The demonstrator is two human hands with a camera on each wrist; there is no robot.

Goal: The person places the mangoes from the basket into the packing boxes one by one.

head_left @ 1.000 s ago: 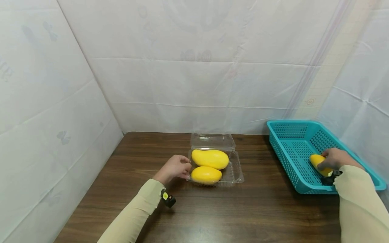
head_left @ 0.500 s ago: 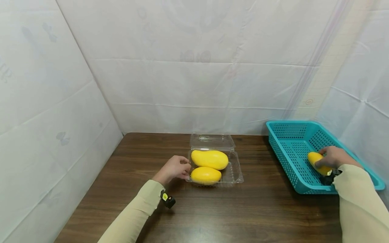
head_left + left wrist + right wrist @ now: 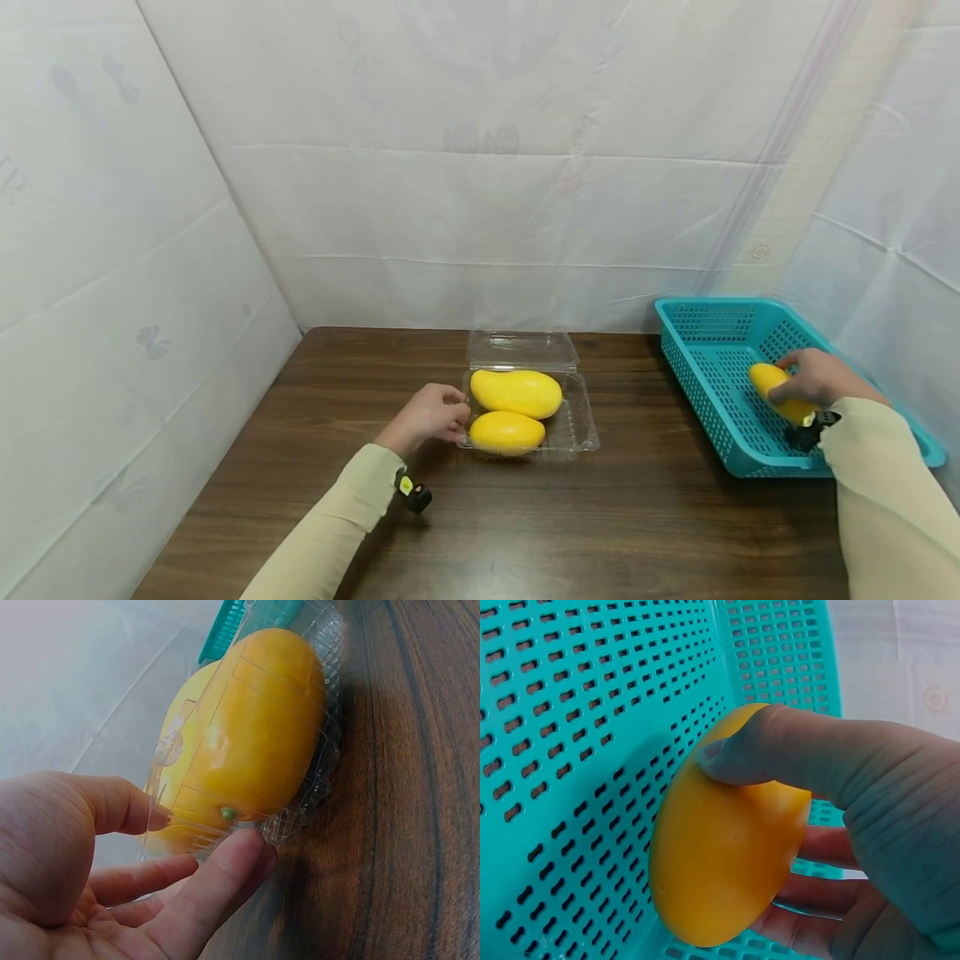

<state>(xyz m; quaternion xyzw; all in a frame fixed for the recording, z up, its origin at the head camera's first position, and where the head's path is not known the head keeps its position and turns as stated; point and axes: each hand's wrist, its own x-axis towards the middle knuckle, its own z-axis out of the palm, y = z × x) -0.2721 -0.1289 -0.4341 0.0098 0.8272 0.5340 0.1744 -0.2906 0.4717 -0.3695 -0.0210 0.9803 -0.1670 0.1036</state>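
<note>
In the head view, an open clear plastic clamshell box (image 3: 573, 417) bears two smooth yellow oval fruits (image 3: 517, 393); a third yellow oval fruit (image 3: 767, 381) is inside the turquoise perforated plastic basket (image 3: 693, 392). In the left wrist view, the left hand (image 3: 127, 870) pinches the box's edge (a green stem nub (image 3: 228, 814) shows nearby). In the right wrist view, the right hand (image 3: 855, 795) curls round the third fruit.

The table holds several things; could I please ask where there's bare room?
Bare table lies between the clear container and teal basket, left of the left hand, and on the container's near side. Crowded: the container's left side, with that hand and two yellow fruits; the basket's right side, where the right hand grips another fruit.
</note>
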